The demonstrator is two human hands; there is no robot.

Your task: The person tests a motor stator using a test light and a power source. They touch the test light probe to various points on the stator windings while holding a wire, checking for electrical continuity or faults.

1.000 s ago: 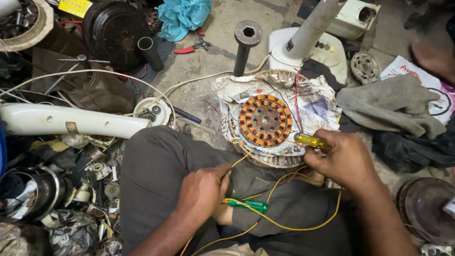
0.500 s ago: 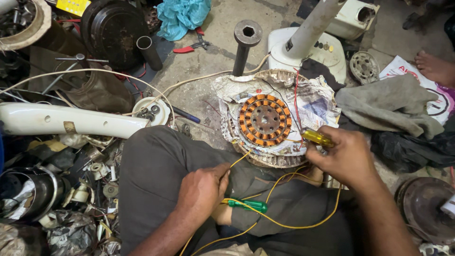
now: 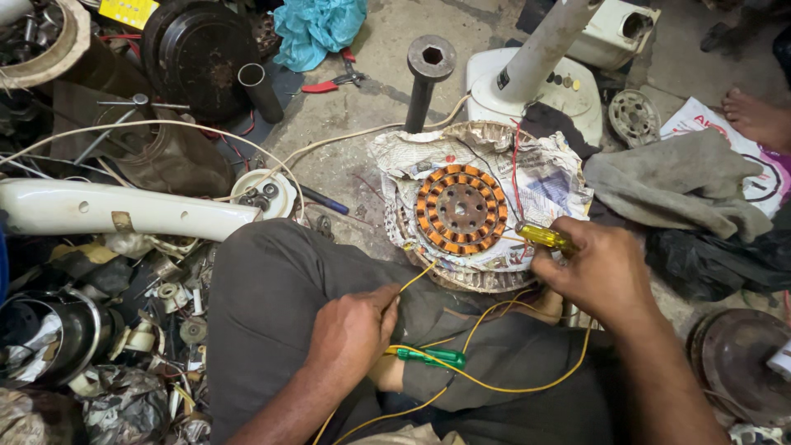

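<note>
Sitting on the floor (image 3: 362, 165), legs folded, among scattered fan parts.

Left hand (image 3: 350, 334) resting on the thigh, fingers (image 3: 387, 306) pinching together on a yellow wire (image 3: 494, 387); wire running up from the pinch toward the motor winding (image 3: 460, 208) and looping across the lap. Compared with a second ago, hand sitting slightly lower and nearer the body, wire drawn a little tauter between pinch and winding.

Right hand (image 3: 606, 272) hovering at the winding's right edge, fingers wrapping closed around a yellow-handled screwdriver (image 3: 544, 237); tip pointing toward the copper coils. Barely shifting from the earlier pictures, only edging slightly left toward the coils.

Winding lying flat on crumpled newspaper (image 3: 544, 177), which is covering a round basket-like base. Red and black leads trailing up from the coils.

Green-handled screwdriver (image 3: 432, 356) lying loose on the lap, just beside the left hand, untouched.

Judging: wire being held steady while the tool is working at the coil edge; little progress visible over the second.

Nearby: white fan stand (image 3: 527, 66), dark metal pipe (image 3: 428, 74), grey cloth (image 3: 676, 181), another person's bare foot (image 3: 754, 119) at upper right.
</note>
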